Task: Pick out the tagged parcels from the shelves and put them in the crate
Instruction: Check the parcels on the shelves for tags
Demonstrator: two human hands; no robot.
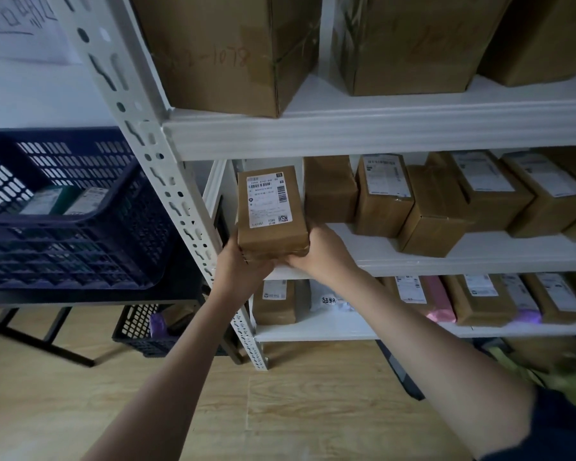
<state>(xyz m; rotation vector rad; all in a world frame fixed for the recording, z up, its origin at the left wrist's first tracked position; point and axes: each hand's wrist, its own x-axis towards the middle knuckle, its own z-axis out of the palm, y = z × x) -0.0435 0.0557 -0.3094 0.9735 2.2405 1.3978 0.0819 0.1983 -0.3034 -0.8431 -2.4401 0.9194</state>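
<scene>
A brown cardboard parcel [271, 211] with a white shipping label sits in both my hands at the left end of the middle shelf [446, 257]. My left hand [238, 261] grips its lower left corner from below. My right hand [316, 252] holds its lower right side, fingers hidden under the box. A dark blue slatted crate [80, 234] stands on a table to the left of the rack, with two parcels [67, 201] inside.
Several labelled brown parcels [446, 201] line the middle shelf, and more with a pink bag [439, 299] lie on the lower shelf. Large cartons [233, 51] fill the top shelf. A white slotted upright [153, 154] separates crate and shelves. Another crate [147, 331] sits on the wooden floor.
</scene>
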